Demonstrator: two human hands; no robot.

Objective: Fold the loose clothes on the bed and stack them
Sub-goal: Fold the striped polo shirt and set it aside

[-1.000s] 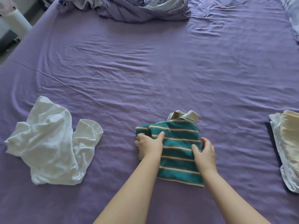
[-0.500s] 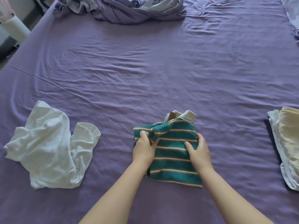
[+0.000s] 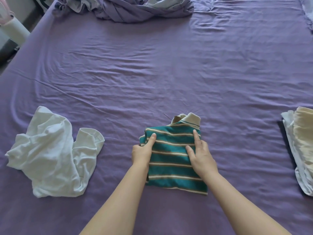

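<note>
A folded green shirt with cream stripes and a cream collar point(image 3: 171, 155) lies on the purple bed sheet point(image 3: 152, 73) in front of me. My left hand point(image 3: 143, 150) grips its left edge, thumb on top and fingers under the fold. My right hand point(image 3: 199, 153) presses flat on the shirt's right side, index finger stretched toward the collar. A crumpled white shirt point(image 3: 52, 153) lies loose to the left. A stack of folded clothes point(image 3: 299, 146), cream on top of white and dark pieces, sits at the right edge.
A bunched purple and patterned blanket point(image 3: 135, 7) lies at the far end of the bed. A white object point(image 3: 15, 29) stands beside the bed at the upper left, where the floor shows. Another fabric piece point(image 3: 308, 12) is at the top right corner.
The shirt's top left corner has been tucked and flattened. My right hand went from curled at the shirt's edge to lying flat on it. My left hand slid along the left edge.
</note>
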